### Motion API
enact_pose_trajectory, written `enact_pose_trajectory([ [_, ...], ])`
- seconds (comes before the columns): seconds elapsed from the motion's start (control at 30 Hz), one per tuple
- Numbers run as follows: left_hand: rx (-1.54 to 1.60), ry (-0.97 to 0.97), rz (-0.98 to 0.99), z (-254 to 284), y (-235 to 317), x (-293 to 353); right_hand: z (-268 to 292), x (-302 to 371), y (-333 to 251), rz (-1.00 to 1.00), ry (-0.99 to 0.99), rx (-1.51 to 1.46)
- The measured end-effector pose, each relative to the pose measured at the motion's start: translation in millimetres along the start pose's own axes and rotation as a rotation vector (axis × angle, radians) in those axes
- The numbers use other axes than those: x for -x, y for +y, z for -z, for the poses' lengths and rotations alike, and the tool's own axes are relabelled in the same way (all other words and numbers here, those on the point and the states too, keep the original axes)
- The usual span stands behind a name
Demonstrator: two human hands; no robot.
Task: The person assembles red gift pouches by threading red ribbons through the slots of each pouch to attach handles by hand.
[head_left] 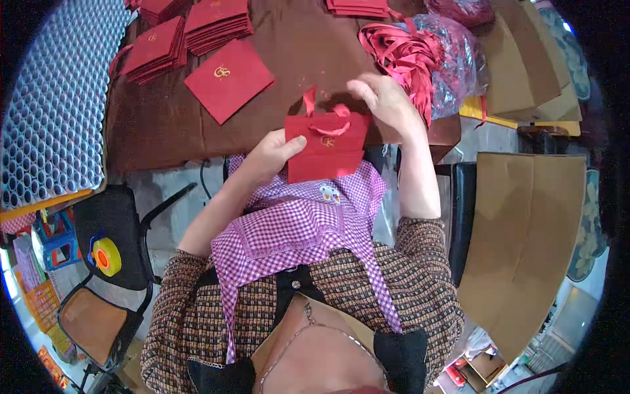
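Observation:
A small red paper gift bag [326, 161] with a gold mark on its front is held at its left side by my left hand [279, 154], the thumb lying across the face. A red ribbon handle [330, 129] crosses the upper front of the bag, and ribbon also rises above its top edge. My right hand [388, 104] hovers over the bag's upper right corner, fingers loosely bent and nothing visible in them. Some of those fingers are hidden from view. Just beyond this hand lies a heap of red ribbons [410, 56], spilling from a clear plastic bag [459, 56].
On the brown-covered table [157, 131], a single flat red bag [228, 80] lies before stacks of red bags [216, 23]. Cardboard boxes [525, 72] stand to the right. At left are a black chair [108, 246] with a yellow tape roll [107, 256] and a patterned blue-white surface [59, 111].

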State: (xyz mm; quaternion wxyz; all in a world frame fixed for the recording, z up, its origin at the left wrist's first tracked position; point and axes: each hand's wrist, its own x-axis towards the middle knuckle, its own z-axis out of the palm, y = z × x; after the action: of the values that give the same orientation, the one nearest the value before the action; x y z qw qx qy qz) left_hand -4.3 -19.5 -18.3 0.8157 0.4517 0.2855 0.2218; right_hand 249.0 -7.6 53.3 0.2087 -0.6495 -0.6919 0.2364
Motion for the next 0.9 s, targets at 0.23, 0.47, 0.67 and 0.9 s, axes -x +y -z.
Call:
enact_pose_trajectory([
  [0.23, -0.308, -0.115, 0.014, -5.9, -7.2, -0.5, -25.1, 4.2, 22.3, 0.09, -0.44, -0.656],
  [0.47, -0.177, -0.173, 0.0, -9.7, -7.5, 4.6, -48.8, 2.3, 7.0, -0.113, 0.069, -0.696],
  [0.67, -0.01, -0.075, 0.028, -10.1, 1.0, 5.1, -44.8, -4.4, 24.8, -0.047, 0.264, -0.312],
  [0.9, 0.212, 0.363, -0.106, -6.5, 28.2, -4.4, -28.7, 61.1, -27.1, 0.501, -0.095, 0.017],
])
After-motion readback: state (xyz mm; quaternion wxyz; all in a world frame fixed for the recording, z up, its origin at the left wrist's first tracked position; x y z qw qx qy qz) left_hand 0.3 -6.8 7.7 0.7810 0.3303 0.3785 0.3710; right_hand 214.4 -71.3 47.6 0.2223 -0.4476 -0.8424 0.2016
